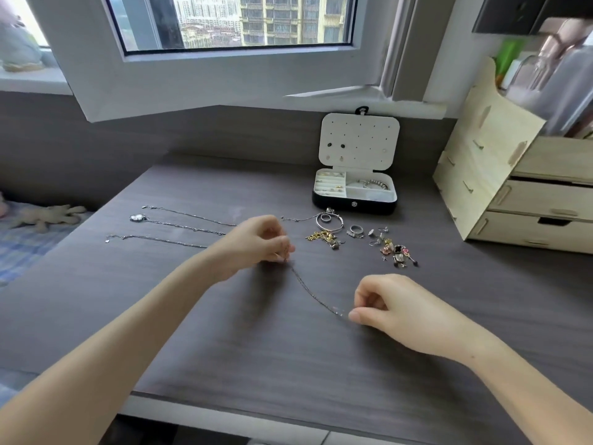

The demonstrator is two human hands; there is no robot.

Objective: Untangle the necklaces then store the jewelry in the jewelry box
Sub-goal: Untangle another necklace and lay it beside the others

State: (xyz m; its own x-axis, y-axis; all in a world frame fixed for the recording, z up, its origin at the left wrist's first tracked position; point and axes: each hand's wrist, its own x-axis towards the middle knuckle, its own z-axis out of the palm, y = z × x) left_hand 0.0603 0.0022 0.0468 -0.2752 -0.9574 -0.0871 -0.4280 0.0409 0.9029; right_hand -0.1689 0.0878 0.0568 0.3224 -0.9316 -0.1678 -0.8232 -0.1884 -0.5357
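Nearest, at about four o'clock on the desk (288,348), the right hand (394,308) has thumb and forefinger pinched together on the near end of a thin chain (309,289). From that pinch the chain runs toward eleven o'clock, drawn nearly straight just over the wood, to the left hand (256,240), whose curled fingers nip its far end. No knot shows along the stretch between them, so I judge the untangling of this piece is close to done.

Beyond the left hand, at nine to ten o'clock, three more necklaces (183,223) lie in separate lines, apart from each other. At one o'clock of that hand sits a loose pile of rings and charms (354,234), not yet boxed. Farther on, the jewelry box (353,205) stands open, with a bracelet (377,184) in its right compartment. Wooden drawers (519,200) stand at two o'clock.

The next move calls for laying this chain flat beside the others, or carrying it slack to the box, with light pinches so it does not kink.
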